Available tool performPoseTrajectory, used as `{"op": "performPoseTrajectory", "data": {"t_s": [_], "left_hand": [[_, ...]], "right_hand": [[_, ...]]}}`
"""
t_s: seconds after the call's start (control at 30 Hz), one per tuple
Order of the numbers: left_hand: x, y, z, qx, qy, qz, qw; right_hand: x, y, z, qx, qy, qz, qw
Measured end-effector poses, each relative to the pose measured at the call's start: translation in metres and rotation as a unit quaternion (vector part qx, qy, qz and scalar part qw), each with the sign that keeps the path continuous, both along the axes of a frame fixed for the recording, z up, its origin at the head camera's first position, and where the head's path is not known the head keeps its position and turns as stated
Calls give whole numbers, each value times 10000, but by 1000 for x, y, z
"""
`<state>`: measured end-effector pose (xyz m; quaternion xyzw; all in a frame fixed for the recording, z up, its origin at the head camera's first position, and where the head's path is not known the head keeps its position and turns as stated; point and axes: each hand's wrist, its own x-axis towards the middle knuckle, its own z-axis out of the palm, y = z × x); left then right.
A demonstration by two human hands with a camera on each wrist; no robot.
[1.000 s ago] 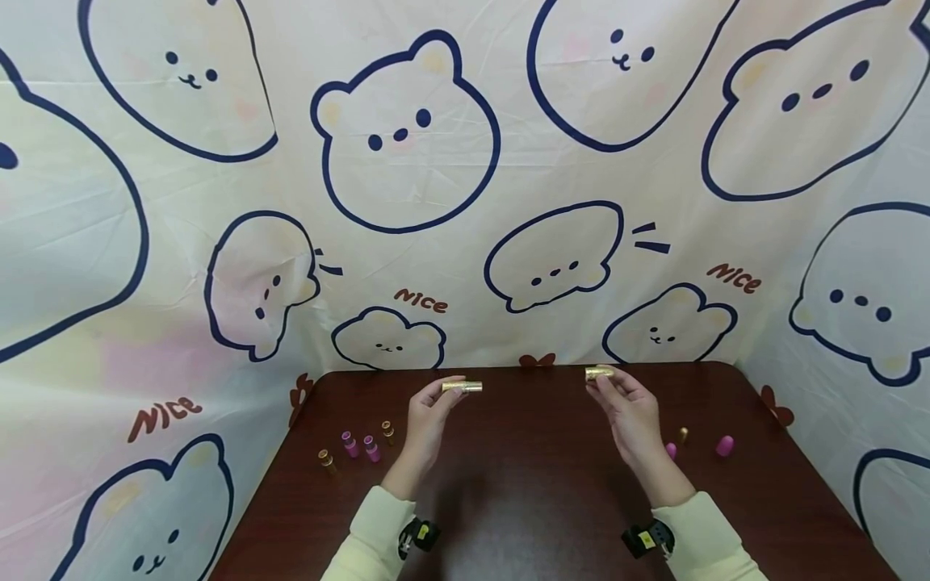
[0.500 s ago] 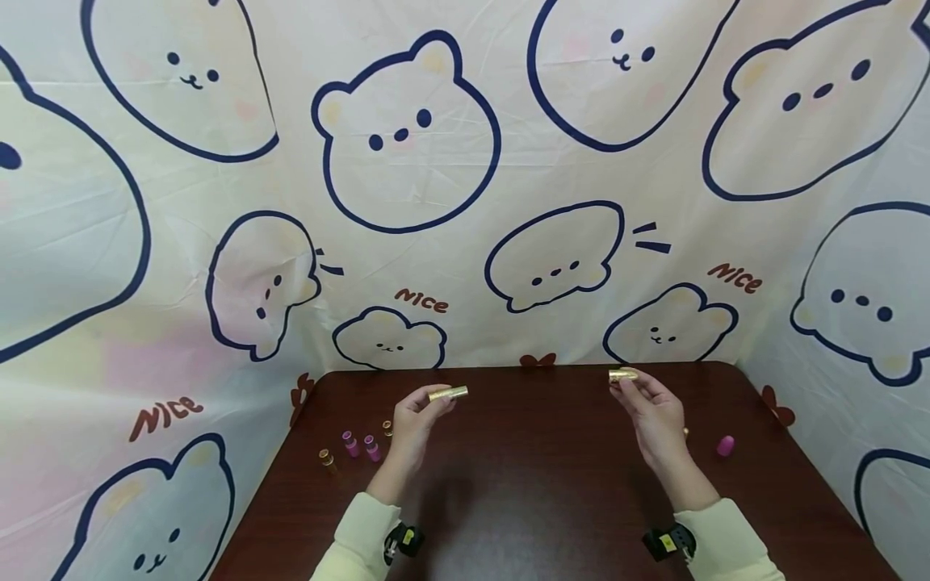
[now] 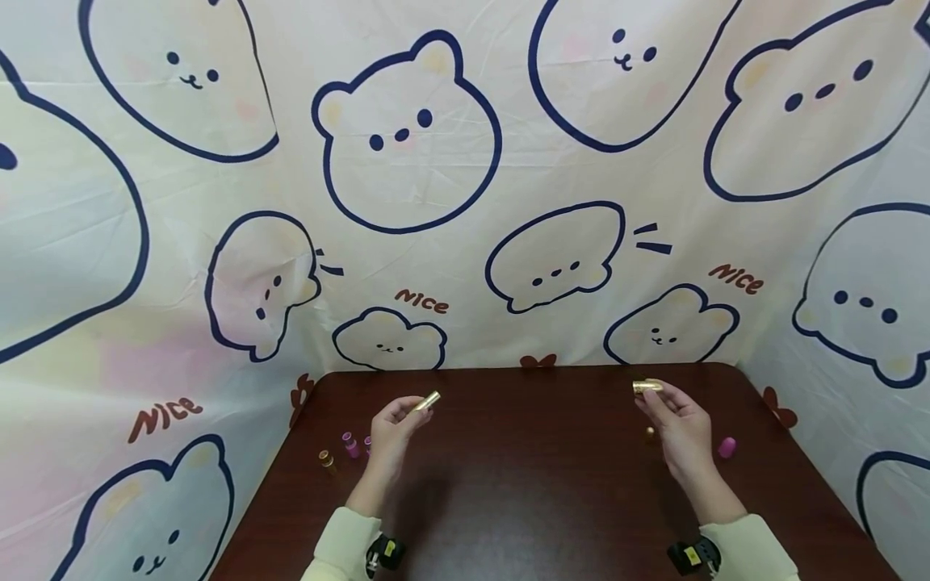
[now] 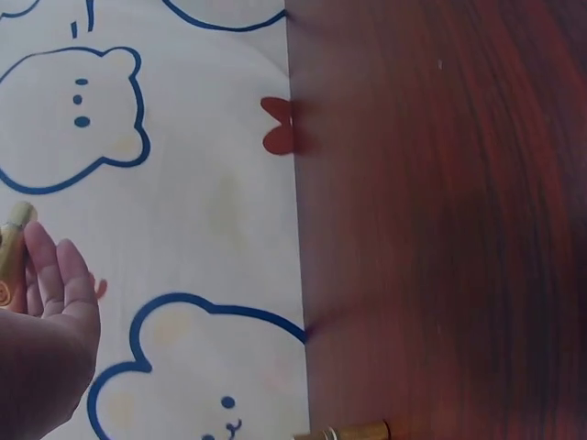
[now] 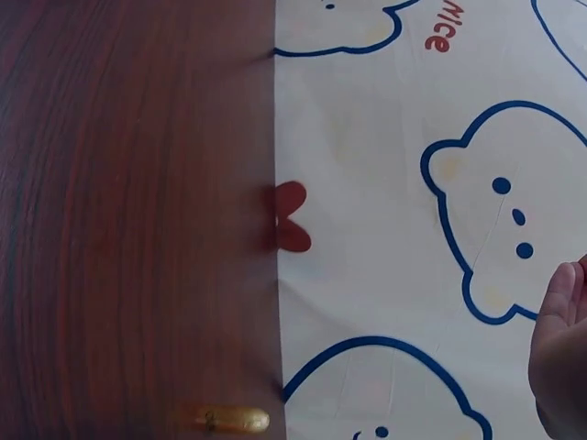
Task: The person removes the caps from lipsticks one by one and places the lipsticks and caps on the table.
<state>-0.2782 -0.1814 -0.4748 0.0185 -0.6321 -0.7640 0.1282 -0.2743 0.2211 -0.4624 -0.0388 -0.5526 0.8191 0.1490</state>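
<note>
In the head view my left hand (image 3: 392, 440) pinches a slim gold lipstick tube (image 3: 429, 400) above the far left of the table, its free end tilted up to the right. The left wrist view shows that tube (image 4: 13, 252) at the left edge, with a paler end. Thumb and fingers of my right hand (image 3: 686, 428) hold a gold lipstick cap (image 3: 643, 387), lying sideways and pointing left, over the far right of the table. Only part of the right hand (image 5: 564, 339) enters the right wrist view; the cap is out of sight there.
On the dark wooden table (image 3: 538, 484), a gold tube (image 3: 326, 460) and a purple tube (image 3: 350, 444) stand at left. Another purple tube (image 3: 368, 443) is partly hidden by the left hand. At right stand a gold cap (image 3: 650, 434) and a pink cap (image 3: 727, 447). Printed cloth (image 3: 465, 266) hangs behind.
Both hands have moved apart and slightly down, the left one leftward with the tube, the right one rightward with the cap. The tube in the left hand has tilted upward.
</note>
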Motion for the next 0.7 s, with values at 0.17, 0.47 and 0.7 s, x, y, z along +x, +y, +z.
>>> {"op": "performPoseTrajectory", "data": {"t_s": [0.17,0.47,0.7], "left_hand": [[3,-10,0,-21,-112,175,9998],[6,-28,-6,-298,-343,445,9980],[8,-41,-13,-867,-749,657,9912]], "right_hand": [[2,10,-3,379,-137,-209,9990],[3,25,-3,1519,-807,-894,9810],[3,36,-6,1530,-843,-1038,9791]]}}
